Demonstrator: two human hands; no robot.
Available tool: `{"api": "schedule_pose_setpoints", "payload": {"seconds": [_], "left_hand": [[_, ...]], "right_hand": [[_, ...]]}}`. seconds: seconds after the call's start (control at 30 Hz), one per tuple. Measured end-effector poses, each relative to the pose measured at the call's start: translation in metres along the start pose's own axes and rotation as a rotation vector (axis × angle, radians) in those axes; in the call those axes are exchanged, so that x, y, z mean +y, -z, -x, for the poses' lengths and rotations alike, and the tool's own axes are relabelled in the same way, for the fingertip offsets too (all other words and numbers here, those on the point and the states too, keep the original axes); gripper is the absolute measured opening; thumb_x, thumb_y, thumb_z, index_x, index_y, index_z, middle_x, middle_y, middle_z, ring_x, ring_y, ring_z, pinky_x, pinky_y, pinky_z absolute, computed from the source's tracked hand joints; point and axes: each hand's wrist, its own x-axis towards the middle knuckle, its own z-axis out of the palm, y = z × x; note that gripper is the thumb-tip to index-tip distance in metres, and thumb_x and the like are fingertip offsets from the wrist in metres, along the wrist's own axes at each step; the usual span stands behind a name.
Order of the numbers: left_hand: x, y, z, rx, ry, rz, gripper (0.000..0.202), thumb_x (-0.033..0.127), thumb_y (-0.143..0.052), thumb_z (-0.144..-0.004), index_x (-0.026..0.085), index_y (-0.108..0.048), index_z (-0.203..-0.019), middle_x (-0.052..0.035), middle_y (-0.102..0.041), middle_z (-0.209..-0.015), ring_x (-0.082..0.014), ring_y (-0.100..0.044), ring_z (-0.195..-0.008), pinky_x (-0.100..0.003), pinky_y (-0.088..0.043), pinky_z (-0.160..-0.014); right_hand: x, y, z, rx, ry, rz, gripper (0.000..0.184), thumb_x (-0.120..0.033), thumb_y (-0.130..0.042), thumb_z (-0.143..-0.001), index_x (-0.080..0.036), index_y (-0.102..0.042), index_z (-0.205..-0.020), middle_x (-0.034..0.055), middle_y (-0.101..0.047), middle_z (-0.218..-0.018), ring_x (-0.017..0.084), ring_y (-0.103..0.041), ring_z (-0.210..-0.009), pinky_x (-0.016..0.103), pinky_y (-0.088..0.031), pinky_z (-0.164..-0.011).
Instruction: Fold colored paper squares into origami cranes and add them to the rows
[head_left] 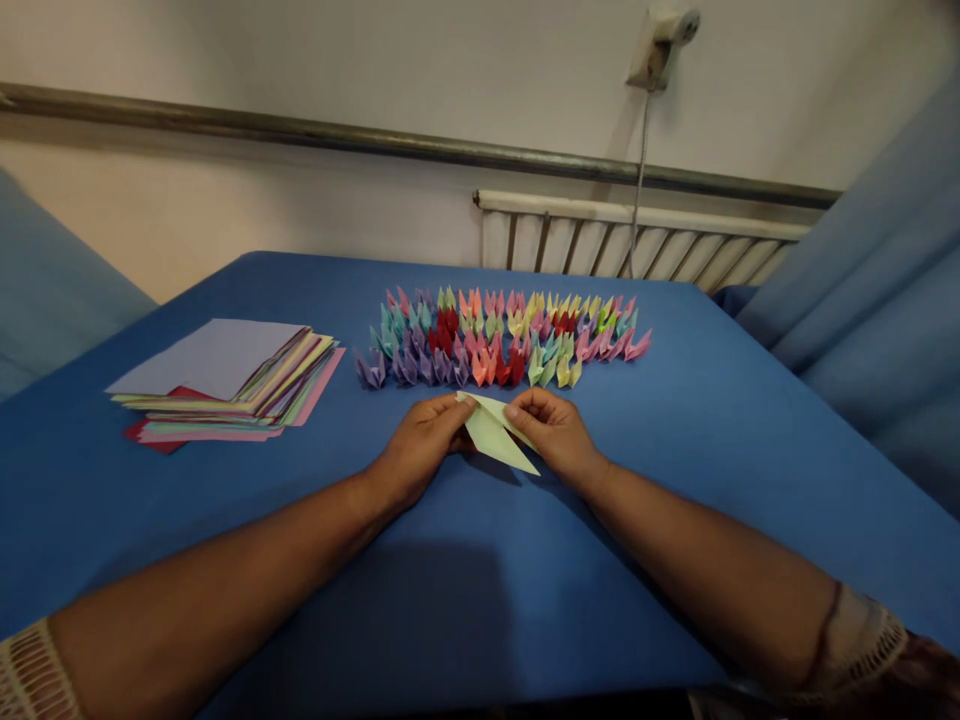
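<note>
A pale green folded paper (498, 440) is held between my two hands, a little above the blue tabletop. It has a long pointed flap that slants down to the right, with a slit opening beside it. My left hand (424, 440) pinches its left end, thumb on top. On the other side, my right hand (555, 430) grips the upper right part between thumb and curled fingers. Just beyond my hands stand rows of small folded paper cranes (480, 350) in purple, red, pink, yellow, green and blue.
A stack of coloured square paper (217, 370) lies at the left on the blue-covered table (420, 620), its sheets unevenly fanned. Behind the table are a radiator (585, 235), a wall pipe (375, 140) and a socket with a cord (656, 55). Blue curtains (885, 280) hang at both sides.
</note>
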Motion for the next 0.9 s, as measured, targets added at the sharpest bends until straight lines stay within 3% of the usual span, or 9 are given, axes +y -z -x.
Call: {"api": "schedule_pose_setpoints", "payload": {"seconds": [0.17,0.27,0.47,0.57,0.73,0.9], "left_hand": [[-0.0015,0.0051,-0.0030,-0.035,0.047,0.147,0.033,0.043,-0.059,-0.084,0.012,-0.071,-0.087,-0.0101,-0.071,-0.081,-0.0216,-0.066,-0.073,-0.032,-0.053,-0.069],[-0.0019,0.0054,-0.0021,-0.093,0.030,0.126,0.041,0.051,-0.057,-0.085,0.013,-0.071,-0.091,-0.0095,-0.071,-0.083,-0.0219,-0.066,-0.075,-0.031,-0.052,-0.067],[-0.0017,0.0009,-0.0019,0.078,-0.001,0.008,0.025,0.035,-0.076,-0.071,0.013,-0.071,-0.084,-0.0034,-0.069,-0.073,-0.0146,-0.062,-0.062,-0.026,-0.049,-0.064],[-0.0005,0.0006,-0.0027,0.095,0.000,0.044,0.025,0.035,-0.075,-0.073,0.013,-0.071,-0.084,-0.0039,-0.069,-0.073,-0.0149,-0.062,-0.061,-0.027,-0.050,-0.063],[0.0032,-0.0008,-0.0004,0.102,0.012,0.030,0.029,0.030,-0.083,-0.064,0.013,-0.069,-0.083,-0.0038,-0.071,-0.074,-0.0149,-0.063,-0.062,-0.027,-0.051,-0.064],[0.0055,0.0011,-0.0029,0.204,-0.026,0.070,0.031,0.028,-0.084,-0.063,0.011,-0.070,-0.085,-0.0051,-0.072,-0.076,-0.0151,-0.064,-0.061,-0.027,-0.052,-0.063]], "right_hand": [[0.0020,-0.0002,-0.0018,0.035,0.013,-0.006,0.032,-0.049,-0.074,-0.068,-0.021,-0.057,-0.068,-0.0046,-0.056,-0.058,0.011,-0.048,-0.052,0.025,-0.040,-0.053],[0.0051,-0.0006,-0.0016,0.064,0.046,0.024,0.030,-0.047,-0.073,-0.070,-0.021,-0.057,-0.068,-0.0050,-0.055,-0.057,0.011,-0.047,-0.052,0.025,-0.039,-0.052],[0.0061,-0.0032,-0.0001,0.021,0.053,-0.010,0.025,-0.041,-0.076,-0.067,-0.022,-0.059,-0.071,-0.0047,-0.059,-0.060,0.012,-0.053,-0.054,0.026,-0.044,-0.054],[0.0038,-0.0032,-0.0005,-0.010,0.012,-0.054,0.026,-0.041,-0.077,-0.066,-0.022,-0.061,-0.073,-0.0029,-0.065,-0.064,0.013,-0.060,-0.057,0.028,-0.049,-0.058],[0.0014,-0.0020,-0.0002,-0.059,-0.069,-0.117,0.032,-0.044,-0.079,-0.064,-0.020,-0.063,-0.076,-0.0023,-0.068,-0.062,0.012,-0.062,-0.051,0.026,-0.049,-0.053],[0.0018,-0.0010,0.0004,-0.115,-0.059,-0.193,0.036,-0.039,-0.082,-0.063,-0.020,-0.063,-0.087,-0.0014,-0.073,-0.071,0.012,-0.066,-0.055,0.024,-0.050,-0.053]]}}
